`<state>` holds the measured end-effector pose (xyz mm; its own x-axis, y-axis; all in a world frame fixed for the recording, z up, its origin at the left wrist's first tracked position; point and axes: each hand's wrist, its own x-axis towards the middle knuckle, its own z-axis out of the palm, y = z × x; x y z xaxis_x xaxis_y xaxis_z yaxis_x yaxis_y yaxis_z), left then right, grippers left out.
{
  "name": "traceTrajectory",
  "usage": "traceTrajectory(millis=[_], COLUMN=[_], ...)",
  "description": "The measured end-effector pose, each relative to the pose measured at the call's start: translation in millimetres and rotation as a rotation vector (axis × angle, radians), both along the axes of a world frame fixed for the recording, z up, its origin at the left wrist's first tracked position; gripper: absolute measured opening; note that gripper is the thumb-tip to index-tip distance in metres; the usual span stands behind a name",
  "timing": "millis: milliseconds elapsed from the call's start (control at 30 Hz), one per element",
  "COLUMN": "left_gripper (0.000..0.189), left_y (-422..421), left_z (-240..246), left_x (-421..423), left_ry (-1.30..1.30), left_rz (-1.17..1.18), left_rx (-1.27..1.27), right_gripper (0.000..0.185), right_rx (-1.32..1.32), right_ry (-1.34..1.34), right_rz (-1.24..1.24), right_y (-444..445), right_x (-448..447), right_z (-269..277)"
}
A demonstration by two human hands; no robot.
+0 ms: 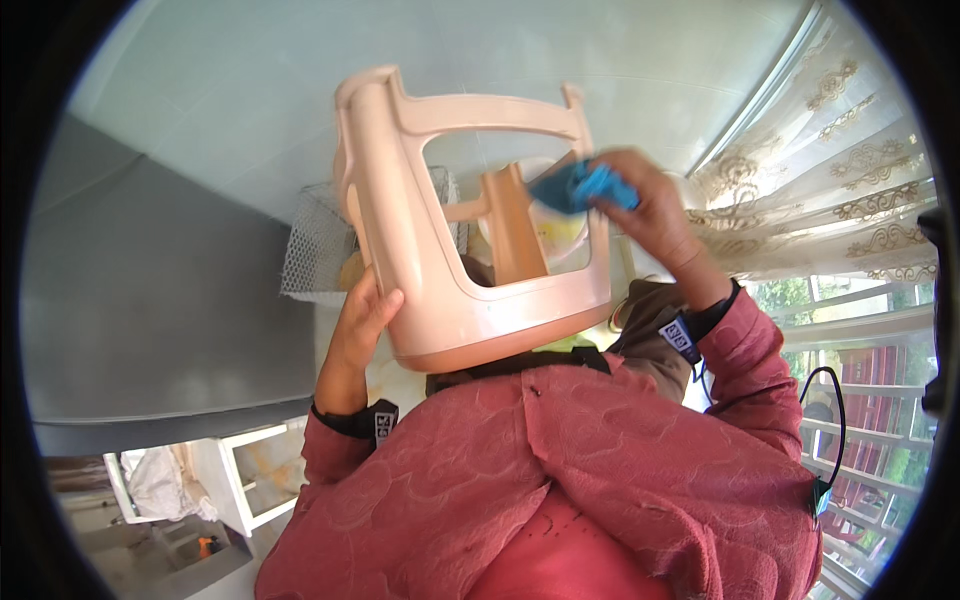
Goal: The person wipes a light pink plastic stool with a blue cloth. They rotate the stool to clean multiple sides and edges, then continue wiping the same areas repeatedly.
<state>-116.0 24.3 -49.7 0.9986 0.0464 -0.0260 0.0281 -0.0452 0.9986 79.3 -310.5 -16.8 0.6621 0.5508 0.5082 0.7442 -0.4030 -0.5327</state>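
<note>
A pale pink plastic stool (pixel 409 300) with a darker salmon seat is tilted on its side in front of my body, its legs pointing away from me. My left hand (pixel 367 311) grips its left side near the seat, the thumb on the outer face. In my right hand (pixel 649 202) is a bunched blue cloth (pixel 585 187), held at the stool's right leg beside the side opening; whether the cloth touches the plastic cannot be told. Part of the stool's far leg shows through the opening.
A wire mesh basket (pixel 311 247) and a light round basin (pixel 559 236) lie beyond the stool. A large grey panel (pixel 180 300) stands at the left. Patterned sheer curtains (pixel 840 165) and a barred window (pixel 862 390) are at the right, with a pale tiled wall (pixel 510 45) ahead.
</note>
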Motion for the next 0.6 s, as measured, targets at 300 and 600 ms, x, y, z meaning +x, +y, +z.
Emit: traceTrajectory(millis=[300, 600], left_gripper=[0.072, 0.057], left_y=[16, 10], left_z=[-9, 27], left_x=[-7, 14], left_ry=[0.007, -0.338], left_rz=[-0.134, 0.38], left_rx=[-0.004, 0.726], right_gripper=[0.05, 0.039], right_rx=[-0.168, -0.101], right_ry=[0.438, 0.1], right_rz=[0.603, 0.24], right_y=[21, 56], right_x=[-84, -81], right_z=[-16, -34])
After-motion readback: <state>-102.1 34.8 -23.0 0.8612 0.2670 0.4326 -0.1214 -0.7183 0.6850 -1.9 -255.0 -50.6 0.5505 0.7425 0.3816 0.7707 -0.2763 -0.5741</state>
